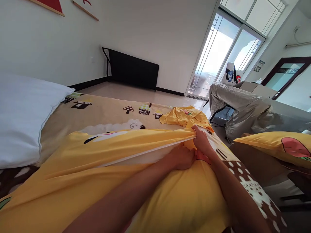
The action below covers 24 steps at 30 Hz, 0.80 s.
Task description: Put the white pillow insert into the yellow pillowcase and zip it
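Note:
A large yellow pillowcase (80, 161) with printed figures is stretched across the bed, its white-edged opening facing me. My right hand (202, 139) is closed on the yellow fabric at the right end of this opening. Just left of and below it, my left hand (183, 157) is closed in a fist on the fabric, with its fingertips partly hidden in the folds. White material shows inside the opening beside my left forearm. More yellow fabric bulges below my forearms.
A white pillow (21, 119) lies at the left on the patterned blanket (109, 111). Crumpled yellow cloth (187, 116) rests beyond my hands. At the right are a yellow cushion (274, 144) and plastic-wrapped furniture (243, 100). A black panel (133, 69) leans by the wall.

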Each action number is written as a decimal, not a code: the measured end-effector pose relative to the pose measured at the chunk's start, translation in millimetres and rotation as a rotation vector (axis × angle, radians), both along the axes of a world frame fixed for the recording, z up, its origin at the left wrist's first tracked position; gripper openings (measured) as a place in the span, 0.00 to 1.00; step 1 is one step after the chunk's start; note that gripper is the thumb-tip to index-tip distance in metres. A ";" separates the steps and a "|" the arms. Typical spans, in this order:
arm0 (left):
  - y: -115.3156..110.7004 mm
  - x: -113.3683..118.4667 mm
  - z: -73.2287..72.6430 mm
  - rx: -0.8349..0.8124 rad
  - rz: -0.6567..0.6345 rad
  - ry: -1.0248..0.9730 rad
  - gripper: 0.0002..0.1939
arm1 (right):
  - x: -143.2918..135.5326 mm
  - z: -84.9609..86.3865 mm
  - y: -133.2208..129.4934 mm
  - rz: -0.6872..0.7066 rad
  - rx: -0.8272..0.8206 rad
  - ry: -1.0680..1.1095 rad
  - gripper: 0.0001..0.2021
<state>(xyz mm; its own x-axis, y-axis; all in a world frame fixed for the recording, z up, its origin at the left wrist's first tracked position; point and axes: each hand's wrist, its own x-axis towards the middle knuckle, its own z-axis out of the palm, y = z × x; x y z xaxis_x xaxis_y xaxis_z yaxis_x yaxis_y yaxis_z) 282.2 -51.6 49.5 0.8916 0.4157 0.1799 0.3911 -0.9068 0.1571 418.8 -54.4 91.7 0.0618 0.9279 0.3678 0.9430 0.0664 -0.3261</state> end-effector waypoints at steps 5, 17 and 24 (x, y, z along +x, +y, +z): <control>0.5 2.3 3.4 -0.077 0.135 -0.052 0.29 | 12.3 17.3 -1.9 0.288 -0.093 0.031 0.21; 9.3 10.7 7.6 -0.184 0.120 0.001 0.29 | -12.5 18.5 -4.8 -0.107 -0.126 -0.381 0.16; 12.3 7.4 0.1 -0.114 0.119 -0.104 0.22 | 5.2 6.9 19.8 0.182 -0.072 -0.002 0.13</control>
